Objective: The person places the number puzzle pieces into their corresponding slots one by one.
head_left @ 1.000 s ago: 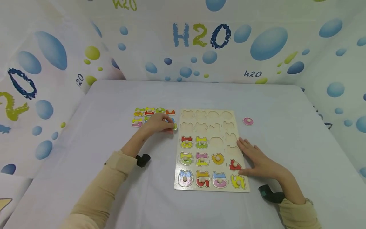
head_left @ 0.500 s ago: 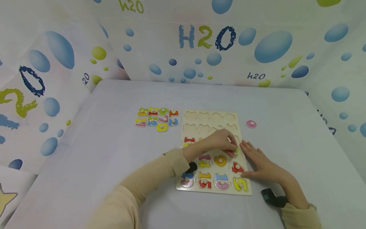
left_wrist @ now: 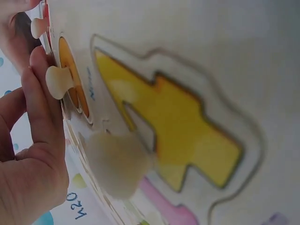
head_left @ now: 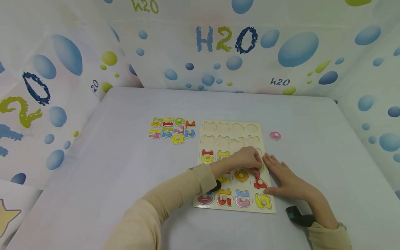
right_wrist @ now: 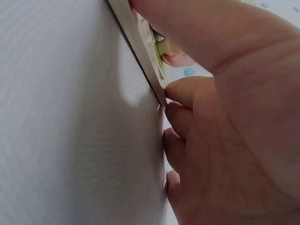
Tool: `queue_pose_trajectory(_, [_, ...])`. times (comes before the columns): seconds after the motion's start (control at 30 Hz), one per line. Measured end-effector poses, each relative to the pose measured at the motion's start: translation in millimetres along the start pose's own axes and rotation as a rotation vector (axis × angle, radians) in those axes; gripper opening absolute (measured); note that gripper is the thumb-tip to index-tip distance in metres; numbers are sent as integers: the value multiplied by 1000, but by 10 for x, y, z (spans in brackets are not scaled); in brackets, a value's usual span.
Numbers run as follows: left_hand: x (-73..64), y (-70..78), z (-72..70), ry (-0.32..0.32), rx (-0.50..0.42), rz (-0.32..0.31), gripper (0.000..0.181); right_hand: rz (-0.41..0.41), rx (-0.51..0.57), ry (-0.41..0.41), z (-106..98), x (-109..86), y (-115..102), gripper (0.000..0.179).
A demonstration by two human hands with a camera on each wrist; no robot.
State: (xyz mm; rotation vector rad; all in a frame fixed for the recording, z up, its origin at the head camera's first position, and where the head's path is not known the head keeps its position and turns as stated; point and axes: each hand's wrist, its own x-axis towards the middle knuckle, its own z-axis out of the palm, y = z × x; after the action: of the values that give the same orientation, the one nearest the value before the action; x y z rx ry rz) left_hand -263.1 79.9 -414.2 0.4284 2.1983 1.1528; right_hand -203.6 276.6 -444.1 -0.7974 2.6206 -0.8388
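My left hand (head_left: 248, 160) reaches across the wooden number puzzle board (head_left: 252, 205) and pinches a green number piece (head_left: 262, 167) at a recess above the red 4 (head_left: 260, 182). Most of that piece is hidden by the fingers. In the right wrist view, its green edge (right_wrist: 161, 68) shows beyond the board's side. My right hand (head_left: 289, 180) lies along the board's right edge, fingers extended, with thumb and fingertips at the rim. The left wrist view has a yellow 4 (left_wrist: 173, 126) with a round knob and the orange 9 (left_wrist: 70, 70) close by.
Several loose number pieces lie left of the board, including a yellow 8 (head_left: 178, 139) and a blue 2 (head_left: 190, 133). A pink oval piece (head_left: 275, 135) lies to its right. Bare recesses (head_left: 238, 127) line the board's far rows. A white cloth (head_left: 125, 166) covers the table.
My left hand took the green piece from the loose group and carried it right, onto the board, and has lowered slightly at the recess. My right hand stays at the edge.
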Motion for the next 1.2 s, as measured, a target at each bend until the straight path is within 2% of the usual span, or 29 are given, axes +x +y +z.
queue_pose_trajectory(0.13, [5, 34, 3, -17, 25, -25, 6, 5, 5, 2, -7, -1, 8, 104])
queue_pose_trajectory(0.23, [-12, 53, -25, -56, 88, 10, 17, 12, 3, 3, -13, -7, 14, 105])
queue_pose_trajectory(0.33, [-82, 70, -129, -112, 35, 68, 33, 12, -1, 5, -16, -15, 20, 106])
queue_pose_trajectory(0.47, [-276, 54, -441, -141, -184, 112, 37, 20, -6, 5, -21, -33, 28, 106])
queue_pose_trajectory(0.57, [-447, -47, -752, -83, -212, 144, 35, 31, -10, 8, -27, -49, 30, 105])
queue_pose_trajectory(0.63, [-556, -174, -973, -27, -205, 135, 35, 35, -16, 11, -33, -57, 27, 105])
queue_pose_trajectory(0.77, [-703, -542, -1403, 129, -167, 45, 30, 34, -27, 13, -47, -39, 9, 105])
queue_pose_trajectory(0.87, [-730, -817, -1615, 244, -155, -46, 27, 30, -31, 15, -54, -18, 6, 105])
queue_pose_trajectory(0.97, [-708, -1001, -1706, 280, -205, -104, 28, 36, -19, 8, -51, -13, 14, 105])
queue_pose_trajectory(1.07, [-661, -1089, -1716, 295, -202, -158, 27, 42, -4, -7, -39, -12, 19, 105])
queue_pose_trajectory(1.2, [-592, -1103, -1695, 349, -55, -184, 21, 41, -1, -10, -30, 0, 19, 105])
